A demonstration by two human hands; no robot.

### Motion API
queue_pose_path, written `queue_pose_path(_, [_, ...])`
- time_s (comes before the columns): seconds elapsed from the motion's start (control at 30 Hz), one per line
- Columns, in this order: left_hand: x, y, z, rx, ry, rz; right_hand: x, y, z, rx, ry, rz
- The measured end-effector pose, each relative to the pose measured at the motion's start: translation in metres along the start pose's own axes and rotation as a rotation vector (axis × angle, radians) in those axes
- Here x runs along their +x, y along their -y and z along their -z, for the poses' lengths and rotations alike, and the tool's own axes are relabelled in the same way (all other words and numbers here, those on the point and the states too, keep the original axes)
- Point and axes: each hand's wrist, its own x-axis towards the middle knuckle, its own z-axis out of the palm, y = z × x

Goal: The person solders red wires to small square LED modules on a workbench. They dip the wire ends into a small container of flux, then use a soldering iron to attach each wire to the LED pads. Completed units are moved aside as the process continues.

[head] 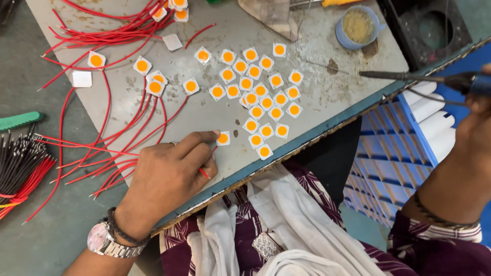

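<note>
Head view: left hand [166, 176] pinches a short red wire [204, 174], fingertip pressing one LED chip [223, 138] at bench [327, 97] near edge. Right hand [473, 115] clenched on soldering iron [409, 76], tip well clear. Wired chips [153, 84] lie far left; loose bare cluster [261, 97] right looks undone, roughly two dozen left.

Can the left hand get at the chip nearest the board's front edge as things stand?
Probably yes. The left hand already has a fingertip on a neighbouring chip, and the front-edge chip lies just beyond it on bare board, with nothing between.
</note>
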Motion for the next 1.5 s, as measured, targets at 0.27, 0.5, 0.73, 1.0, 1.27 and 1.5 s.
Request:
queue_pose_path(0.27, [0.001,0.0,0.001,0.013,-0.018,-0.006,-0.003,0.025,-0.041,-0.09,0.078,-0.016])
queue_pose_path(0.5, [0.001,0.0,0.001,0.017,-0.019,-0.016,0.0,0.011,-0.032,-0.005,0.074,-0.049])
queue_pose_path(0.73, [0.001,-0.001,0.001,0.024,-0.034,-0.016,0.002,0.002,-0.025,-0.057,0.085,-0.072])
queue_pose_path(1.0, [-0.001,0.0,0.0,0.04,-0.046,-0.003,-0.002,0.001,-0.031,-0.077,0.136,-0.047])
queue_pose_path(1.27, [-0.002,0.004,-0.002,-0.008,-0.029,-0.033,-0.021,-0.009,-0.045,0.265,0.036,-0.097])
queue_pose_path(1.5, [-0.003,0.007,-0.005,-0.041,-0.006,-0.05,-0.078,0.09,-0.166,0.247,0.361,-0.02])
